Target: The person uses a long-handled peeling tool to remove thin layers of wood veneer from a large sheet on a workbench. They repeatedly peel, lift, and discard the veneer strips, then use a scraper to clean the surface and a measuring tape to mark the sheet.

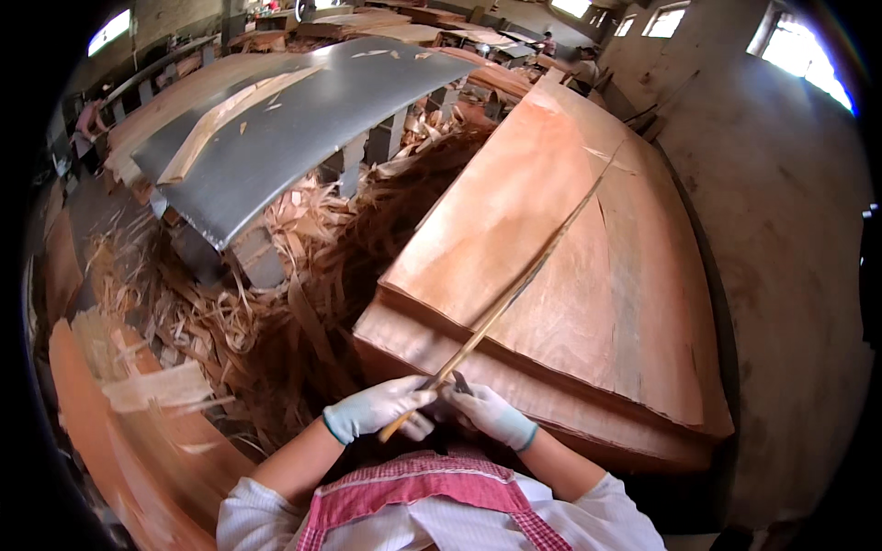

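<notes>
Wooden strip, long and thin, slants from the left hand gripping it away and rightward over the stack of wood sheets — near end jutting past that hand — while the right hand, just beside, pinches a small dark piece.

The one fisheye view looks down and ahead from head height. The left hand, right hand and apron sit close; windows lie far off.
</notes>
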A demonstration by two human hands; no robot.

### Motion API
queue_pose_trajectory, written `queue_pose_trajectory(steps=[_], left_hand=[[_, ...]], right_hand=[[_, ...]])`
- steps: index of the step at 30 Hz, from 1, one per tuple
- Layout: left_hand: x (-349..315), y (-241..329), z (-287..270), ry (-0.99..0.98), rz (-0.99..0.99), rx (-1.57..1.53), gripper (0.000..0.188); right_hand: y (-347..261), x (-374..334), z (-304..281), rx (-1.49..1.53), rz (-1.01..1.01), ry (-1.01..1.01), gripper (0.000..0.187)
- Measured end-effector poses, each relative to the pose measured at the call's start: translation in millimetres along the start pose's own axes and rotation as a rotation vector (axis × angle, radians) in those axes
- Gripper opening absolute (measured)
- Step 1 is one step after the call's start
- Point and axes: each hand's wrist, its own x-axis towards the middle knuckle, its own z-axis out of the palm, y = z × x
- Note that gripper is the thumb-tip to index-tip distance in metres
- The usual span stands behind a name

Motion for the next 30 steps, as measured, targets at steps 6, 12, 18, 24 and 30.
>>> queue_pose_trajectory(steps=[6, 12, 18, 24, 30], left_hand=[[-80.8, 34.7, -26.3, 0.260, 0.010, 0.553, 0.018], [-117.2, 48.5, -91.3, 0.343, 0.105, 0.580, 0.016], [-134.8, 107.3, -185.1, 0.473, 0.058, 0.818, 0.017], [-220.8, 192.0, -278.7, 0.696, 0.101, 1.326, 0.036], [-410.6, 185.5, -432.4, 1.128, 0.074, 1.461, 0.016]], right_hand=[[-45.7, 90.0, 29.3, 0.248, -0.102, 0.301, 0.034], [-88.5, 184.6, 57.0, 0.453, -0.171, 0.426, 0.026], [-132.9, 278.6, 111.6, 0.563, -0.190, 0.316, 0.025], [-217.2, 363.8, 112.1, 0.562, -0.389, 0.451, 0.026], [-266.4, 396.0, 49.2, 0.634, -0.493, 0.817, 0.026]])
